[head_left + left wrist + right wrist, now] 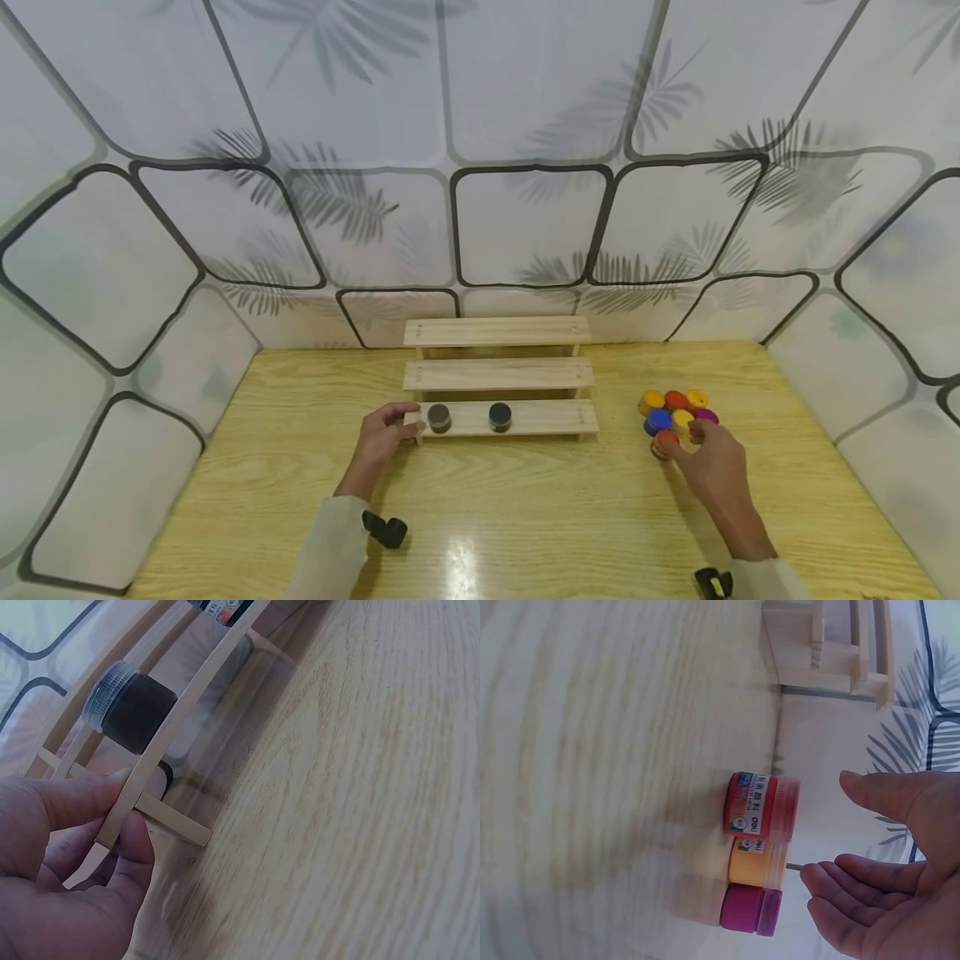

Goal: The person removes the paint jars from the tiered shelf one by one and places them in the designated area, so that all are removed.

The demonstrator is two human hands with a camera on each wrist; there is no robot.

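My left hand (381, 437) grips the left end of the lowest step of a three-step wooden rack (543, 416); in the left wrist view thumb and fingers pinch the board (142, 774). On that step stand a brown paint jar (439, 417) and, to its right, a black-green paint jar (500, 417). My right hand (715, 472) hovers over a cluster of paint jars on the table. In the right wrist view its thumb and fingers are spread apart, clear of the red-orange jar (761, 806). Behind that jar stand a yellow jar (756, 862) and a purple jar (748, 908).
More jars stand in the cluster, among them a blue one (657, 422), a red one (676, 401) and an orange one (652, 402). The wooden table (540, 508) meets patterned fabric walls (525, 225) at the back and sides.
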